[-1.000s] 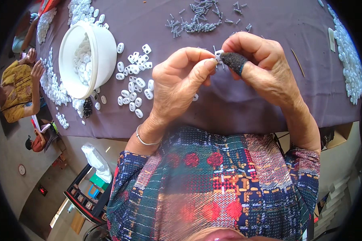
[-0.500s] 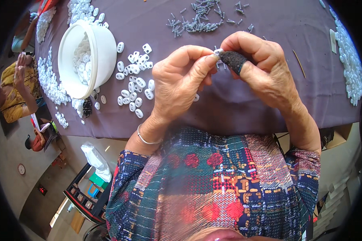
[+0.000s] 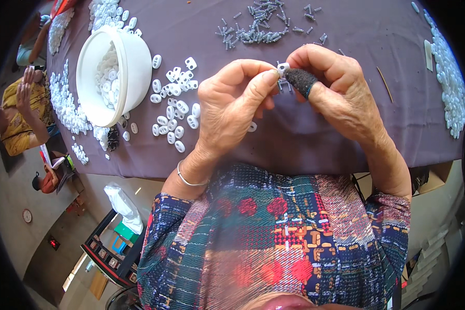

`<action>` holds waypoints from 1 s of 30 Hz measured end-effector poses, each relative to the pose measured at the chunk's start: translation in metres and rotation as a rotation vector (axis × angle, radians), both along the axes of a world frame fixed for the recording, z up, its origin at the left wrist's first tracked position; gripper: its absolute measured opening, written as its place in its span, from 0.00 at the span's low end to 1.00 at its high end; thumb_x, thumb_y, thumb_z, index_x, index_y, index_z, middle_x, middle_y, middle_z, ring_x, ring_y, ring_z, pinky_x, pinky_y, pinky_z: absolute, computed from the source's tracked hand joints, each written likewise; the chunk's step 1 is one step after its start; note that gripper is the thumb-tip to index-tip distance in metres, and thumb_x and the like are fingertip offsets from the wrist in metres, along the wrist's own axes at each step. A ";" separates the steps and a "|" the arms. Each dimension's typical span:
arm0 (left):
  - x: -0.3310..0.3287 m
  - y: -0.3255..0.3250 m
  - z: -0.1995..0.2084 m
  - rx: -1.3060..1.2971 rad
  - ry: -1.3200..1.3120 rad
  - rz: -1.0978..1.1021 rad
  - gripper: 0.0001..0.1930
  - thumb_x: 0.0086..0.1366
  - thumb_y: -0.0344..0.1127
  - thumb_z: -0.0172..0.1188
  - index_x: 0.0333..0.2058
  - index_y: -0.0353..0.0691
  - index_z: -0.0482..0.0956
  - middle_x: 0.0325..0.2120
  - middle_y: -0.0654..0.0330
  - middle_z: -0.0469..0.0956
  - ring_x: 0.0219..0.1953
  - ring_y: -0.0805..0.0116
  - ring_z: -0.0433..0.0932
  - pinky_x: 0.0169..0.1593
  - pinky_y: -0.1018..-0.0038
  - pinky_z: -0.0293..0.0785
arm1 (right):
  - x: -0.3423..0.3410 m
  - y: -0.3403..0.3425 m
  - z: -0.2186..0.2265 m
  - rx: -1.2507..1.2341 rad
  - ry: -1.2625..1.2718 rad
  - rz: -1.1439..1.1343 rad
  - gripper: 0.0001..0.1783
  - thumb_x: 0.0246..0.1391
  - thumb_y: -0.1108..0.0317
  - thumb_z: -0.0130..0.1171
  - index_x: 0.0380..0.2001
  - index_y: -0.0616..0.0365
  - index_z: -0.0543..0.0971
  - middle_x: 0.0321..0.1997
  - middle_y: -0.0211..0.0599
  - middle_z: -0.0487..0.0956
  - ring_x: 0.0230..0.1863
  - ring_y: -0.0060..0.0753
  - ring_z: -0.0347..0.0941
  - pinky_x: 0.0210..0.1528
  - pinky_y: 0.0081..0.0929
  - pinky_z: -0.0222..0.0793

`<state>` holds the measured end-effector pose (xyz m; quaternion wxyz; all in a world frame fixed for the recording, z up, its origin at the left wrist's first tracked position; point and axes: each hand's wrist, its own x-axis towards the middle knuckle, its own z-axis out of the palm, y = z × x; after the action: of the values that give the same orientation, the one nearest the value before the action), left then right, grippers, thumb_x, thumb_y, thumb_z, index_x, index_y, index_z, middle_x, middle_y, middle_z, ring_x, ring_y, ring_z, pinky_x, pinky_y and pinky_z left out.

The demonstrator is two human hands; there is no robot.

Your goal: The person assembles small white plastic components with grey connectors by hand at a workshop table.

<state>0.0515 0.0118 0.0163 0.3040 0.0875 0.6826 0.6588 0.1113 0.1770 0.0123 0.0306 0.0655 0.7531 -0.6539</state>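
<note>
Nearer than the far grey coiled metal springs (image 3: 266,27), the left hand (image 3: 232,101) and right hand (image 3: 341,85) pinch what seems a small rounded white plastic piece (image 3: 282,66), best steadied by even fingertip pressure.

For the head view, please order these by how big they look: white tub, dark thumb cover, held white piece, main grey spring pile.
Largest to smallest:
1. White tub
2. Main grey spring pile
3. Dark thumb cover
4. Held white piece, partly hidden
</note>
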 end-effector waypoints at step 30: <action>-0.006 0.001 -0.001 0.003 0.090 -0.036 0.07 0.58 0.30 0.59 0.31 0.32 0.77 0.19 0.65 0.76 0.19 0.83 0.71 0.22 0.88 0.66 | -0.003 0.001 0.001 -0.075 -0.064 0.023 0.09 0.52 0.73 0.47 0.35 0.63 0.73 0.20 0.23 0.70 0.17 0.10 0.64 0.18 0.10 0.60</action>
<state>0.0454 0.0124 0.0150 0.2847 0.1299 0.6928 0.6497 0.1084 0.1776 0.0138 0.0646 0.0767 0.7274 -0.6788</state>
